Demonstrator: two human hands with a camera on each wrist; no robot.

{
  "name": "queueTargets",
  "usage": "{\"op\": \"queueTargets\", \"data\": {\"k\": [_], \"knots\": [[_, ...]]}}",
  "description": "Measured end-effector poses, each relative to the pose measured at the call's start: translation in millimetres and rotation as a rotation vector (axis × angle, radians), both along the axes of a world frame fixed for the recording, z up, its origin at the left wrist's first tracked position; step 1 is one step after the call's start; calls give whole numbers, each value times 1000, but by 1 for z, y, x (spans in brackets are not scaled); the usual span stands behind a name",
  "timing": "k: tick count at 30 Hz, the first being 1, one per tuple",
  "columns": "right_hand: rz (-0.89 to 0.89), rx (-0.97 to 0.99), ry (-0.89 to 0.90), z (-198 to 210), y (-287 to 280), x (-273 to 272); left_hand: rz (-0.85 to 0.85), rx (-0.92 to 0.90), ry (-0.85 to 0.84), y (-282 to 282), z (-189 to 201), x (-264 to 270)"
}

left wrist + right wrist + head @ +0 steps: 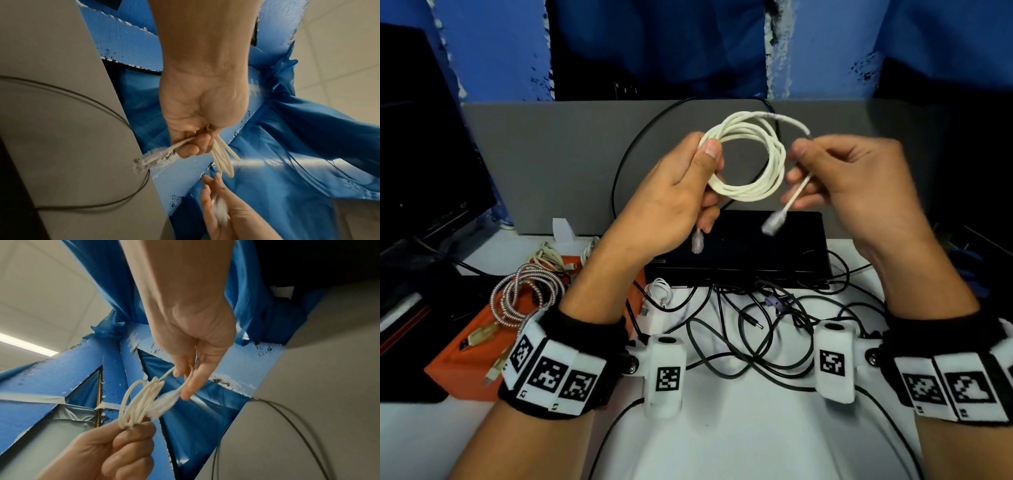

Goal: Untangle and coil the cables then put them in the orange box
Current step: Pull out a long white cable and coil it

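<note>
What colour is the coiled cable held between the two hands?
Off-white, with pale grey plugs. The cable shows best in the head view, held by the left hand and right hand.

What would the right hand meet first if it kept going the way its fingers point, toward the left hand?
Most likely the white cable coil that the left hand grips. The right hand, pinching the cable's free end, points across at the coil's near side. Depth between fingers and coil is unclear.

black cables (726, 346) tangled across table (739, 438), orange box (465, 370) left
</note>
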State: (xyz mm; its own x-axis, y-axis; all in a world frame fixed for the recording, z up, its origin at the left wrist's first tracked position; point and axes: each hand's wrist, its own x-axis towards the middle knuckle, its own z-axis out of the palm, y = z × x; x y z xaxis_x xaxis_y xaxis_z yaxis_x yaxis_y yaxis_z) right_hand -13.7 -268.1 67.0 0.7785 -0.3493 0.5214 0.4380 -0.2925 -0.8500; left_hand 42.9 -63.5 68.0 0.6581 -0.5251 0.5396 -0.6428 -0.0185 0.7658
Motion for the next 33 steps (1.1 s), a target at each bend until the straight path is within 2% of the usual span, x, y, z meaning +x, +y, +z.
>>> {"op": "queueTargets", "data": {"k": [5,7,8,10,12,14,16,18,20,23,27,33], "knots": [[48,317,-151,-3,11,6,-213,-30,158,-3,-5,-1],[22,309,-215,-6,18,10,-279,-60,210,-7,-6,-4],[-21,221,-218,-7,20,11,-301,-91,233,-7,-5,-4],[-120,-124,-150,-10,16,10,-297,-153,238,-2,-1,0],[-80,-410,21,-12,9,7,-218,-156,182,7,1,8],[47,-447,151,-12,7,5,-141,-129,121,13,0,13],[88,-357,156,-13,11,7,-114,-104,93,13,-1,15],[45,-248,112,-13,15,9,-121,-77,86,12,-2,15],[4,-103,56,-12,14,10,-148,-48,94,11,-2,15],[36,128,-32,-10,9,11,-200,5,99,9,-2,11],[227,330,18,-11,23,10,-179,5,67,2,-3,5],[576,461,188,-14,43,7,89,-80,-77,-2,-6,10]]}}
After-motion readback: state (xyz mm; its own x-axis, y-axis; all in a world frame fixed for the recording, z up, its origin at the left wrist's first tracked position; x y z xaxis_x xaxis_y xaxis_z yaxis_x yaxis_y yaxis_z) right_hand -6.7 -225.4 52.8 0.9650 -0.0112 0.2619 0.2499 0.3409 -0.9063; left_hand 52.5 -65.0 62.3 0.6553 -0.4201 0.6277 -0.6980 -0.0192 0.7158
